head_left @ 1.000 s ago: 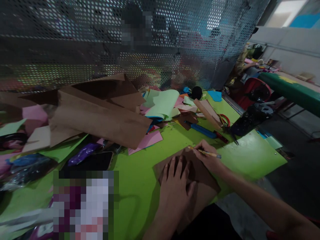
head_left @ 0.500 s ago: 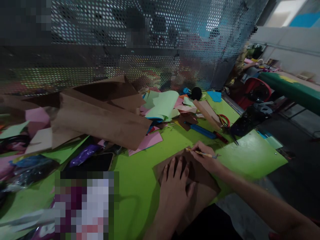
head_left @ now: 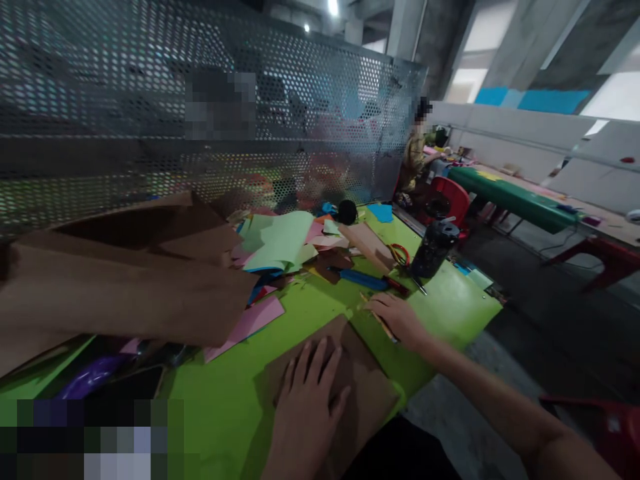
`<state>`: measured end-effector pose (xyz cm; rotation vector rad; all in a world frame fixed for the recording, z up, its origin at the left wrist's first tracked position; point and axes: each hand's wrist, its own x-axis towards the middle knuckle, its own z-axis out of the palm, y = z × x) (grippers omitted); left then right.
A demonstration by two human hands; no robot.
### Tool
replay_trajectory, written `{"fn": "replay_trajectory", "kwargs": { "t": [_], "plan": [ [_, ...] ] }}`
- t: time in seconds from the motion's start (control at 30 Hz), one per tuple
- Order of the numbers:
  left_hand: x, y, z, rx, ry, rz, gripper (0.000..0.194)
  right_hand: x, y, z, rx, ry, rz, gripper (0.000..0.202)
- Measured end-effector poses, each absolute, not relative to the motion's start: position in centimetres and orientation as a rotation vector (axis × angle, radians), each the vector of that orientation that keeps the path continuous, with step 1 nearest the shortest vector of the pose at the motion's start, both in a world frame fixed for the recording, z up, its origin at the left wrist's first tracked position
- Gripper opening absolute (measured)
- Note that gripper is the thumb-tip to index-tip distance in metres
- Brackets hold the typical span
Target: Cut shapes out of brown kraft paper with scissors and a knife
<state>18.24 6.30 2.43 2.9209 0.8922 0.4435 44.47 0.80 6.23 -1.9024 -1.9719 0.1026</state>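
Brown paper [head_left: 367, 373] lies at an angle on the green tabletop, near its front edge. My left hand [head_left: 310, 400] rests flat on this paper with its fingers spread. Right of the paper, my right hand [head_left: 397, 319] is low over the tabletop, its fingers closed on a thin, light-coloured pencil [head_left: 384, 325]. The pencil slants from upper left to lower right under the fingers. A blue cutter [head_left: 363, 279] lies just beyond my right hand, and red-handled scissors [head_left: 400, 255] are farther back.
Large folded brown paper [head_left: 125, 287] covers the left side. Pale green sheets [head_left: 280, 240], pink paper [head_left: 250, 327] and scraps lie mid-table. A dark bottle [head_left: 434, 248] stands at right. Perforated metal panel [head_left: 300, 127] closes the back. A person [head_left: 416, 157] sits beyond, near a red chair [head_left: 453, 200].
My right hand has moved off the brown paper to the right, and the pencil has turned in its fingers. My left hand stays on the paper. The view has swung right and up.
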Motion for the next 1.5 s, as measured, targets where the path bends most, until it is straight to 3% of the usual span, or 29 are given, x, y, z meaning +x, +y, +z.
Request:
{"fn": "replay_trajectory", "kwargs": {
  "t": [0.17, 0.33, 0.43, 0.53, 0.73, 0.9, 1.0, 1.07, 1.13, 1.2, 1.27, 1.4, 1.5],
  "plan": [
    [17.4, 7.0, 4.2, 2.913, 0.846, 0.275, 0.057, 45.3, 0.6, 6.5, -2.031, -2.064, -0.043, 0.049],
    [17.3, 6.4, 5.0, 2.841, 0.886, 0.213, 0.046, 42.4, 3.1, 8.0, -1.848, -2.218, 0.116, 0.038],
    [17.0, 5.9, 5.1, 2.812, 0.927, 0.209, 0.045, 40.6, 5.3, 8.4, -1.855, -2.346, 0.204, 0.047],
    [16.2, 5.7, 5.2, 2.768, 1.004, 0.261, 0.055, 40.1, 7.1, 8.3, -1.912, -2.322, 0.336, 0.05],
    [14.8, 6.2, 4.9, 2.442, 1.31, 0.463, 0.088, 40.7, 8.8, 7.8, -1.811, -2.184, 0.615, 0.033],
    [14.6, 7.5, 4.8, 1.865, 1.259, 0.821, 0.094, 40.5, 8.2, 8.6, -1.756, -1.989, 0.722, 0.017],
    [14.6, 8.3, 5.7, 1.357, 1.125, 0.925, 0.102, 40.6, 7.3, 10.0, -1.672, -1.805, 0.784, 0.021],
    [14.7, 8.8, 6.5, 1.101, 1.075, 0.883, 0.095, 40.6, 6.6, 10.8, -1.572, -1.621, 0.868, 0.026],
    [14.9, 9.2, 7.1, 0.994, 1.05, 0.8, 0.074, 40.5, 5.8, 11.2, -1.486, -1.474, 0.913, 0.03],
    [15.2, 9.6, 7.5, 0.983, 1.031, 0.721, 0.058, 40.8, 5.1, 11.3, -1.461, -1.433, 0.889, 0.029],
    [15.4, 10.1, 7.5, 0.98, 1.046, 0.7, 0.058, 41.9, 4.5, 11.2, -1.563, -1.484, 0.753, 0.029],
    [15.5, 11.0, 6.7, 0.943, 1.135, 0.775, 0.06, 46.6, 3.2, 11.2, -2.251, -1.5, 0.157, 0.033],
    [15.3, 11.4, 6.0, 0.93, 1.158, 0.797, 0.056, 49.9, 2.3, 10.8, -2.577, -1.307, 0.012, 0.026]
  ]
}}
